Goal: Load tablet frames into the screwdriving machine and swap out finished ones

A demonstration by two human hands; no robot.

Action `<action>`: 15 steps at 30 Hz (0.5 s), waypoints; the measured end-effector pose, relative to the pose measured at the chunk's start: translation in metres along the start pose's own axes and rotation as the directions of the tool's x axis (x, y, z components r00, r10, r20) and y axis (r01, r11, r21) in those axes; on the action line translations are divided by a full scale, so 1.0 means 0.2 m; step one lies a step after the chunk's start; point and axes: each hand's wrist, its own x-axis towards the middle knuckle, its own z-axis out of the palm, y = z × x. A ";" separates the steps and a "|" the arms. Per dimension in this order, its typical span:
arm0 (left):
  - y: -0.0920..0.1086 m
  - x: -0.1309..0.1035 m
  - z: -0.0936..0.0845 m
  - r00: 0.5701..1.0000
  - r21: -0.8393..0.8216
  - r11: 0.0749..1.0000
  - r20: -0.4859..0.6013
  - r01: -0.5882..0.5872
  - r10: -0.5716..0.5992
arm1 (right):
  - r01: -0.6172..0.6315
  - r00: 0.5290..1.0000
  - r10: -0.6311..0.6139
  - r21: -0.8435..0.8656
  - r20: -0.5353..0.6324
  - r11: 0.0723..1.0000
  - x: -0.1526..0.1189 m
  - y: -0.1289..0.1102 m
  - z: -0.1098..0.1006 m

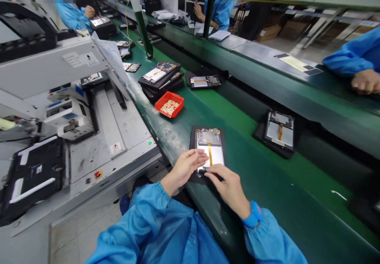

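Note:
An opened tablet-like device (pixel 218 154) lies on a black foam pad (pixel 193 134) at the edge of the green bench. It shows a circuit board at its far end, a white battery and an orange flat cable down the middle. My left hand (pixel 187 165) hovers over the left side of the battery, fingers stretched out and holding nothing. My right hand (pixel 230 185) is at the device's near end, thumb and index finger pinched by a small dark part. What exactly sits between those fingertips is too small to make out. A blue band circles my right wrist.
Beyond the device stands a red bin (pixel 169 104) of small pale pieces, beside a stack of opened devices (pixel 157 74). Another device (pixel 205 81) lies behind, and one more (pixel 279 129) to the right on the belt. A grey machine (pixel 118 137) stands left. Co-workers sit across and far left.

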 end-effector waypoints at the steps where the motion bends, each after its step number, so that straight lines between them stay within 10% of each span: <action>1: 0.00 -0.01 -0.02 0.998 0.093 0.995 -0.042 -0.032 0.036 | 0.007 1.000 -0.008 -0.031 -0.010 0.999 -0.02 0.03 -0.04; 7: -0.05 -0.10 -0.13 0.882 0.585 0.754 -0.134 -0.298 0.453 | 0.112 0.994 -0.109 -0.211 0.027 0.971 -0.11 0.16 -0.12; 15: -0.13 -0.20 -0.12 0.857 0.758 0.553 0.016 -0.346 0.515 | 0.152 0.985 -0.163 -0.151 -0.060 0.977 -0.14 0.20 -0.05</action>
